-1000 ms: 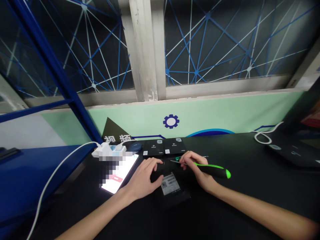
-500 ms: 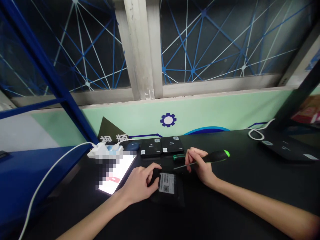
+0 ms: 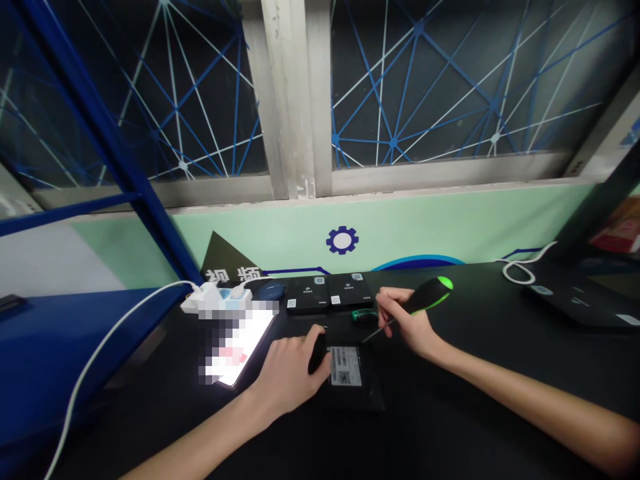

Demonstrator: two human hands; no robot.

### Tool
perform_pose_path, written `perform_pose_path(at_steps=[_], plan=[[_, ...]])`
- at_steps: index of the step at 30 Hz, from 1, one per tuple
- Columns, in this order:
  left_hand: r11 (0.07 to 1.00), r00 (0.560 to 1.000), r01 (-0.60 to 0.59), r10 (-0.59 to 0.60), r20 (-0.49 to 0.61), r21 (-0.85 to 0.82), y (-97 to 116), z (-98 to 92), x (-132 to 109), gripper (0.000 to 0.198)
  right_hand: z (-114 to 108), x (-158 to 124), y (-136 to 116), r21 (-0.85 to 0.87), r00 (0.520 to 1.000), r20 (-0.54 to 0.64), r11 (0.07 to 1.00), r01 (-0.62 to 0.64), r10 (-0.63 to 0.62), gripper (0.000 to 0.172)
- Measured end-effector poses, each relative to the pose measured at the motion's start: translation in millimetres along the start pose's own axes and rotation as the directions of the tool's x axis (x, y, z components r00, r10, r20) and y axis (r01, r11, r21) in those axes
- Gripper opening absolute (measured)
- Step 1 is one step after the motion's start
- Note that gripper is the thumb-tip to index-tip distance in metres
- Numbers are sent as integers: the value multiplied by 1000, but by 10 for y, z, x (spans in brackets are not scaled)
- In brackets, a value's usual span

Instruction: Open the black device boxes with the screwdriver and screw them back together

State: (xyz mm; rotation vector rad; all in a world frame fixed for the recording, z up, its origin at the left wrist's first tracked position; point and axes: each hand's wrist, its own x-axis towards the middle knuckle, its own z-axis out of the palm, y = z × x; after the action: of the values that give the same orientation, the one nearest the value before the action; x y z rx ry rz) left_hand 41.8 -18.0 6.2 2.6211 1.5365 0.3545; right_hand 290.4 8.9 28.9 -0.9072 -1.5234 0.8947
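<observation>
A black device (image 3: pixel 367 387) with a grey printed label (image 3: pixel 345 366) lies on the black table. My left hand (image 3: pixel 295 367) grips its left side, thumb beside the label and fingers at the far left corner. In my right hand (image 3: pixel 404 319) is a screwdriver (image 3: pixel 431 295) with a black and green handle, held tilted. Its thin shaft points down and left, and the tip is close to the device's far right corner; contact cannot be made out. Just beyond lies a small green and black tool (image 3: pixel 365 315).
Two black boxes (image 3: pixel 307 294) stand at the back, beside a dark blue mouse (image 3: pixel 271 290). Left of my left hand is a lit tablet (image 3: pixel 250 340), near a white power strip (image 3: pixel 215 299) with a cable. A large black device (image 3: pixel 583 307) lies at the right.
The screwdriver has tilted more steeply, its tip now lower and nearer the device's far right corner. The whole view has shifted slightly. My left hand keeps its grip on the device.
</observation>
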Motion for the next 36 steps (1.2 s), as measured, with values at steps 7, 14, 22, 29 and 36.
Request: perform_pose_path(at_steps=[7, 14, 22, 29, 36], plan=[[1000, 1000, -5, 5, 27, 2, -40, -72, 26, 36, 77, 217, -147, -172, 967, 196, 976, -132, 165, 42], [997, 995, -77, 77, 71, 1, -122, -123, 74, 40, 241, 252, -251, -312, 945, 288, 948, -62, 156, 42], [999, 998, -43, 43, 41, -1, -76, -56, 63, 37, 246, 126, -6, -282, 971, 206, 958, -59, 120, 42], [994, 990, -99, 104, 91, -54, -157, -111, 50, 44, 224, -246, 294, -18, 994, 85, 998, -61, 63, 28], [981, 978, -135, 154, 138, -138, -217, -200, 79, 58, 210, -281, 311, 8, 997, 64, 999, -32, 32, 26]])
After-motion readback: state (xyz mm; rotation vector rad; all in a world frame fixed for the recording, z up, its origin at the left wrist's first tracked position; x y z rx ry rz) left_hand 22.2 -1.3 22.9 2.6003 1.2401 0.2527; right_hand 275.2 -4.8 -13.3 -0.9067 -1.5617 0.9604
